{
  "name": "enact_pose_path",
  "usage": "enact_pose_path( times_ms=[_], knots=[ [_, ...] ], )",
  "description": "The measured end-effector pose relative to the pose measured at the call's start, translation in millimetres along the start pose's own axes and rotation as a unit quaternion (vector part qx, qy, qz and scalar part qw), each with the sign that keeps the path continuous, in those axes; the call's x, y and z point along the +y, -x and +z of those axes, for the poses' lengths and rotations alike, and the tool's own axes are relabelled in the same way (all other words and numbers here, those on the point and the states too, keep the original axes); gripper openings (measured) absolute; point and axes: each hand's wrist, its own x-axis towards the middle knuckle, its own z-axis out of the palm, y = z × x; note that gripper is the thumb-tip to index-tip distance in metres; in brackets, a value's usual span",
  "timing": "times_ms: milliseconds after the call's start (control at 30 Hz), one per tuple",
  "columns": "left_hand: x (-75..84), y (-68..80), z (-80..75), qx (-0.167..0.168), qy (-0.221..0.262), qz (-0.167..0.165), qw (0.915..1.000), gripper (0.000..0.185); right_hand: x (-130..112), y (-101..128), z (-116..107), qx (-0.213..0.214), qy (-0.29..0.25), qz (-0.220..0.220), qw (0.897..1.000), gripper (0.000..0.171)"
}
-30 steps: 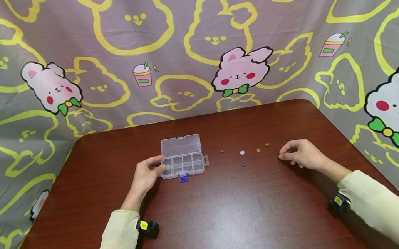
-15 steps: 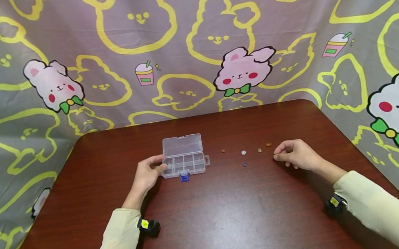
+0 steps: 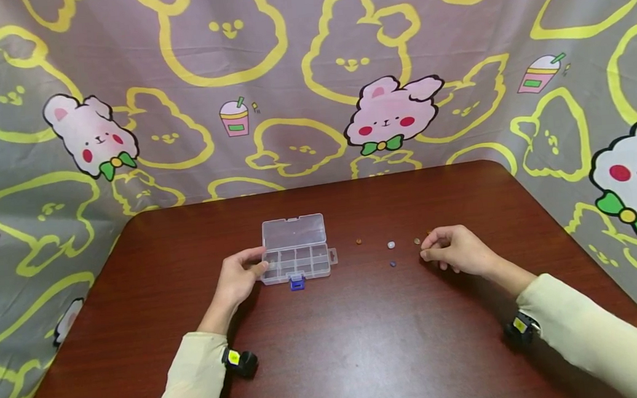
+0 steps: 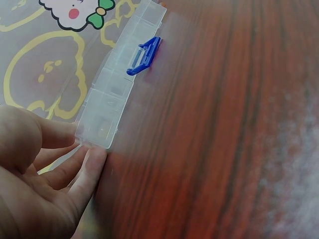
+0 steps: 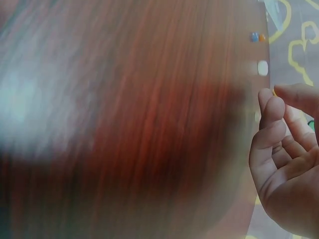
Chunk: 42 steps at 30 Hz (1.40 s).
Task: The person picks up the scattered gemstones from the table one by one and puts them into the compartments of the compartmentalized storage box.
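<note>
In the head view, my left hand (image 3: 238,280) holds the left end of a clear plastic compartment box (image 3: 320,274), thumb in front and fingers behind. Its lid (image 3: 294,232) stands raised and a blue latch (image 3: 297,283) hangs at the front. Something small and pale shows through the nearest compartment (image 4: 102,127) in the left wrist view. My right hand (image 3: 458,252) is above the table, thumb and forefinger together. A yellow sliver (image 5: 273,92) shows at these fingertips, apparently a small stone, mostly hidden. Close by are a tan stone (image 3: 417,241) and a partly covered orange-brown stone (image 3: 429,233).
Between box and right hand lie a white stone (image 3: 391,244), a blue stone (image 3: 393,264) and an orange stone (image 3: 358,242). The brown table (image 3: 329,352) is backed by a patterned cloth (image 3: 286,53). Each wrist carries a small black camera (image 3: 245,364).
My right hand has moved left, closer to the stones, thumb and forefinger still together, and now partly covers the orange-brown stone. My left hand stays on the box. The head view has shifted slightly.
</note>
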Motion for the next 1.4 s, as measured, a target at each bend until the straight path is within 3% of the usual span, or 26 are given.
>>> enact_pose_path(
  times_ms=[833, 1400],
  knots=[
    [-1.8, -1.1, 1.8, 0.002, -0.01, -0.001, 0.9999, 0.034, -32, -17, 37, -0.029, -0.052, -0.022, 0.998, 0.011],
    [-0.1, -0.7, 0.2, 0.004, -0.011, -0.005, 0.9999, 0.035, -53, -37, 62, -0.032, -0.059, -0.036, 0.997, 0.005]
  ],
)
